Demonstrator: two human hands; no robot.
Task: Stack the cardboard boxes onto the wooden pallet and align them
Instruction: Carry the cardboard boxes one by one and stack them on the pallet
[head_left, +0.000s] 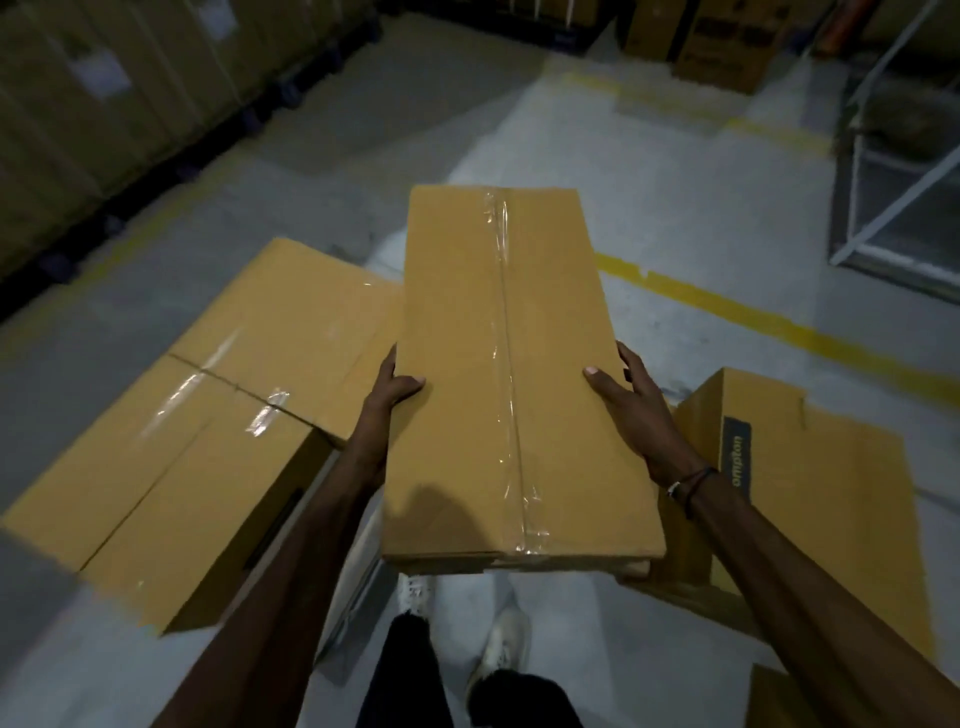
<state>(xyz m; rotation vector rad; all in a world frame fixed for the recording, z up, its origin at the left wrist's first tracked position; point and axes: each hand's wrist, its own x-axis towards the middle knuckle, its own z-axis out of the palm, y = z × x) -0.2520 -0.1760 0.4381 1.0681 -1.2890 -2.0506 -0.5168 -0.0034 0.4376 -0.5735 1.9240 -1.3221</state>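
While each hand (387, 402) (631, 402) grips the carried box (514, 374), floor boxes (208, 415) (810, 493) flank it.

- L hand (387, 397): thumb on top face of the carried box (514, 374), fingers wrapped down its left side.
- R hand (631, 402): thumb on top, fingers round right side; cord band at wrist.
- Both forearms extended fwd, roughly parallel.
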